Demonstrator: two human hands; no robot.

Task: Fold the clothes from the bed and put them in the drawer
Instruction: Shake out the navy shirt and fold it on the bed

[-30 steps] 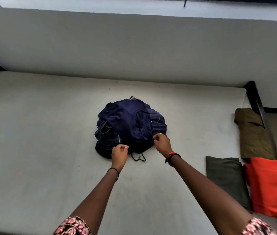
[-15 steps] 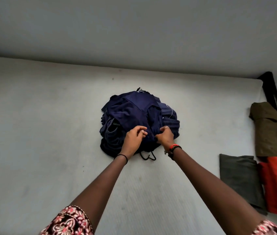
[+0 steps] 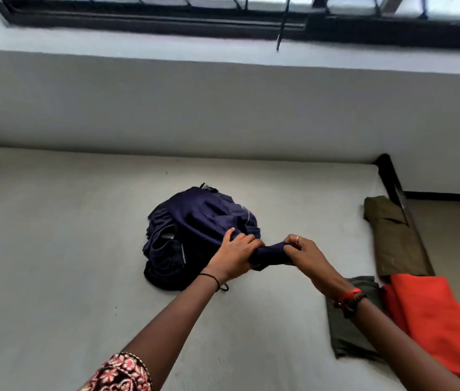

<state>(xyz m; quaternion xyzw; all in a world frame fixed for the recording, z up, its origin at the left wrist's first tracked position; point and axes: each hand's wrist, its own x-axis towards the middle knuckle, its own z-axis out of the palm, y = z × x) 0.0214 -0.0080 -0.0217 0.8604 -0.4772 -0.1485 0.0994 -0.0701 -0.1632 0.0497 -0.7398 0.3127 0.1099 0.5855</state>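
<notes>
Hands: left hand (image 3: 233, 256) and right hand (image 3: 305, 255) are clenched on one navy garment (image 3: 269, 254).
Pending: heap (image 3: 195, 230), unfolded, beyond left hand.
Done: folded pieces (image 3: 434, 320), apparently, laid right of right hand; drawer unseen.

Navy garment (image 3: 200, 221) soft matt cloth; mattress (image 3: 54, 249) matt, faintly textured; orange cloth (image 3: 431, 314) smooth

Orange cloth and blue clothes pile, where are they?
orange cloth (image 3: 434, 320): head view, middle of its flat top.
blue clothes pile (image 3: 200, 218): head view, top of the heap.
</notes>
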